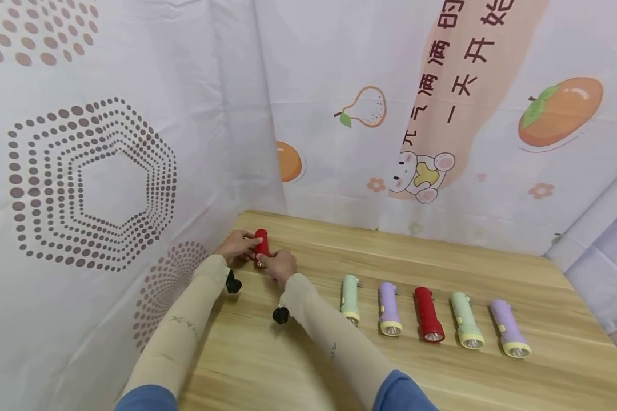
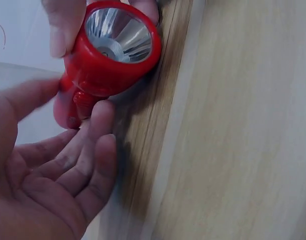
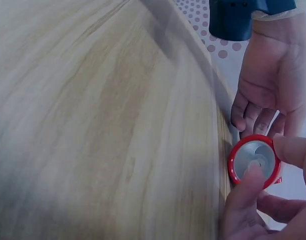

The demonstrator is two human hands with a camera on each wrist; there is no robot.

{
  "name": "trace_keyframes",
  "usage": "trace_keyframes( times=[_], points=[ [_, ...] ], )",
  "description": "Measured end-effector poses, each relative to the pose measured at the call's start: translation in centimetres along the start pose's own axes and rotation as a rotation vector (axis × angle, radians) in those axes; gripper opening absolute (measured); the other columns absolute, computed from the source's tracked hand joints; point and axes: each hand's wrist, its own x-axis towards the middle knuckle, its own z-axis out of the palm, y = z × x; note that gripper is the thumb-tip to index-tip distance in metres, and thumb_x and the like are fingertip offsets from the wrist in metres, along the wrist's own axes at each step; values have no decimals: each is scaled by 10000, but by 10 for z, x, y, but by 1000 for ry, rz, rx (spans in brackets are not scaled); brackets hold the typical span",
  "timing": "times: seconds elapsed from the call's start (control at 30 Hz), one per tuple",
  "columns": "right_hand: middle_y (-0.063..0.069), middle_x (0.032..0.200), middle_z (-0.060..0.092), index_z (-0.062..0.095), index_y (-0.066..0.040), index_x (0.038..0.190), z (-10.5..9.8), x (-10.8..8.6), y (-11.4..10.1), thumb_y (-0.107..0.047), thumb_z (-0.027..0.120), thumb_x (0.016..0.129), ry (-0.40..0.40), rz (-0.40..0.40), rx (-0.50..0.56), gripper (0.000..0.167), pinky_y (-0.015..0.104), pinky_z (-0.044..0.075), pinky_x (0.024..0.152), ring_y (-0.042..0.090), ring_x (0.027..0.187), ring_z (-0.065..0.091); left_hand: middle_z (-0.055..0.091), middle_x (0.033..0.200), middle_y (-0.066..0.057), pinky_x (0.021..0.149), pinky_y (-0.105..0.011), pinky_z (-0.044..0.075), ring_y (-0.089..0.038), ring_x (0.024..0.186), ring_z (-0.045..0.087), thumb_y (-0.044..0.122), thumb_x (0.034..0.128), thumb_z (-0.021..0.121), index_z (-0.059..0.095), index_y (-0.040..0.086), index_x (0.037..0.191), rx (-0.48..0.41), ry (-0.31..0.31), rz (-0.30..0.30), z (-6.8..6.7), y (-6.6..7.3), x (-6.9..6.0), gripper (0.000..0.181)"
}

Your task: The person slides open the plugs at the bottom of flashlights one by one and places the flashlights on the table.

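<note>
At the far left corner of the table, both hands are on a red flashlight [image 1: 261,244]. My left hand [image 1: 238,245] holds its narrow body, thumb on one side and fingers on the other in the left wrist view. The flashlight's wide head [image 2: 113,75], with a silver reflector, faces back toward me. My right hand [image 1: 283,267] pinches the head at its rim. In the right wrist view, one right fingertip [image 3: 254,175] covers part of the reflector [image 3: 250,152]. The left hand's palm [image 3: 270,75] shows beyond it.
Right of the hands lies a row of flashlights: green [image 1: 349,298], purple [image 1: 388,305], red [image 1: 428,311], green [image 1: 465,317] and purple [image 1: 508,325], heads toward me. Patterned white curtains [image 1: 329,171] hang behind and left of the wooden table [image 1: 247,354].
</note>
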Motion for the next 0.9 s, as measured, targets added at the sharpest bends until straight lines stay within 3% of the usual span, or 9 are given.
trace_keyframes(
  times=[0.1, 0.3, 0.63, 0.77, 0.9],
  points=[
    [31, 734, 594, 706, -13, 1166, -1, 0, -2, -336, 806, 912, 14, 4, 18, 423, 269, 456, 437, 138, 503, 500, 686, 1155, -246, 671, -302, 589, -162, 741, 695, 295, 1065, 589, 477, -75, 1438, -30, 47, 20, -3, 1, 1, 537],
    [47, 755, 608, 705, 4, 1194, -3, -2, 0, -222, 829, 894, -6, -7, 61, 395, 265, 449, 460, 137, 543, 502, 646, 1256, -267, 698, -308, 588, -217, 855, 700, 352, 1062, 588, 498, -44, 1434, -41, 105, 59, -5, 2, 3, 551],
    [35, 969, 674, 712, -27, 1144, -16, 1, 9, -256, 857, 865, -82, -41, 57, 389, 279, 486, 576, 155, 701, 568, 676, 1242, -262, 828, -344, 588, -174, 862, 711, 448, 1024, 624, 532, -94, 1412, -117, 107, 40, 0, 4, -1, 672],
    [43, 935, 665, 716, -21, 1123, -24, -2, 8, -246, 859, 863, -116, -46, 72, 373, 271, 439, 554, 127, 624, 495, 688, 1219, -248, 819, -340, 589, -168, 849, 710, 453, 1006, 651, 566, -87, 1375, -138, 123, 38, 2, 6, -4, 660],
    [44, 876, 673, 733, -19, 1072, -29, -9, 10, -233, 859, 863, -162, -52, 68, 325, 257, 373, 518, 108, 567, 417, 685, 1208, -230, 820, -357, 598, -192, 863, 717, 450, 1009, 644, 582, -76, 1352, -150, 101, 29, 8, 6, -10, 630]
  ],
)
